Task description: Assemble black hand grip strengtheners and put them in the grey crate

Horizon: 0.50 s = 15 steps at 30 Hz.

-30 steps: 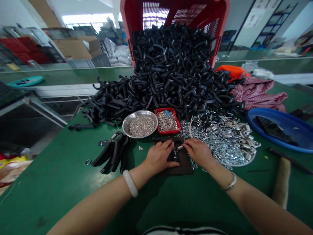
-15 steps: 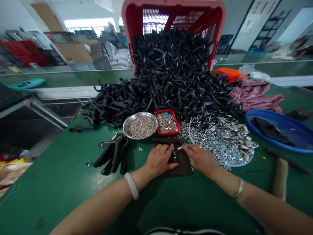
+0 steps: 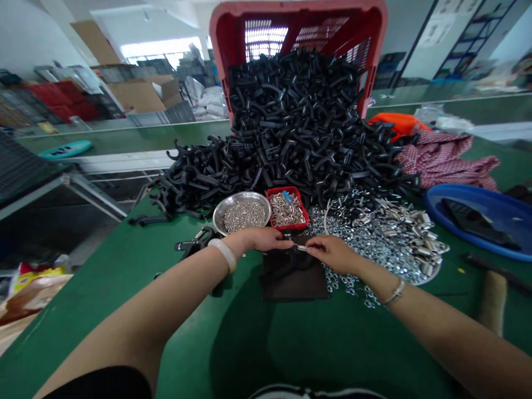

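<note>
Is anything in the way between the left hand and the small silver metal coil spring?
Nothing visible is: the left hand lies right beside the small silver metal coil spring at the right hand's fingertips, above a black curved plastic handle.

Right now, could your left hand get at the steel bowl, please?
Very likely yes: your left hand lies right beside the steel bowl, and nothing seems to stand between them.

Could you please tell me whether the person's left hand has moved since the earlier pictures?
Yes, it has moved forward, away from the person: the left hand now sits just in front of the red tray, much nearer to it than before.
</note>
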Tool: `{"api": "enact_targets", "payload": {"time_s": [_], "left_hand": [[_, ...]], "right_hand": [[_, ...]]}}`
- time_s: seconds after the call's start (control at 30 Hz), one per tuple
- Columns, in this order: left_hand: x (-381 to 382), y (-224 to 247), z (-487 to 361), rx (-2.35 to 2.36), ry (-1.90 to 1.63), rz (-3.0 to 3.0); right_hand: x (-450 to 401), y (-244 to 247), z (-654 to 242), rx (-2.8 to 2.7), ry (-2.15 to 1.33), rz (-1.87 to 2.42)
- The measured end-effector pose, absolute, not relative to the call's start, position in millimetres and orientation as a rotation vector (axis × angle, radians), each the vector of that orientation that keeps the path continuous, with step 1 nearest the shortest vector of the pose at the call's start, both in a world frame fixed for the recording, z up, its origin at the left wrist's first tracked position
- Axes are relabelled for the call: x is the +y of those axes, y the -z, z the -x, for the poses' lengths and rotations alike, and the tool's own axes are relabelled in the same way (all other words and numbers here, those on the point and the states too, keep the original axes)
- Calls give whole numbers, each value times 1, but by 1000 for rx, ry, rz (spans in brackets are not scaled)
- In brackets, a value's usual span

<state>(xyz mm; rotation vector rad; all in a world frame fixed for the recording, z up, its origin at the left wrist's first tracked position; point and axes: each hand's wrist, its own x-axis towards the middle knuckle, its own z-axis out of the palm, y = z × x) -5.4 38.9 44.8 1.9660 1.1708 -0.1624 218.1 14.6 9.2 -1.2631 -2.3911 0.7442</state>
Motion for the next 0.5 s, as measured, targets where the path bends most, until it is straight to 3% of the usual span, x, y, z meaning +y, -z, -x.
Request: {"api": "enact_targets", "payload": {"time_s": [0.23,0.4,0.5], "left_hand": [[8,-22,-4,1780,-206,-2173],[-7,-13,-4,1766,-425,-2250],[-9,-9,-4,1700,-386,-2303]], "right_hand": [[20,-2,-214,-2336,-782,1409],[25,-14,-212,-2449,-712,1506],[43,-28,-202,-2482,-552,1539]]}}
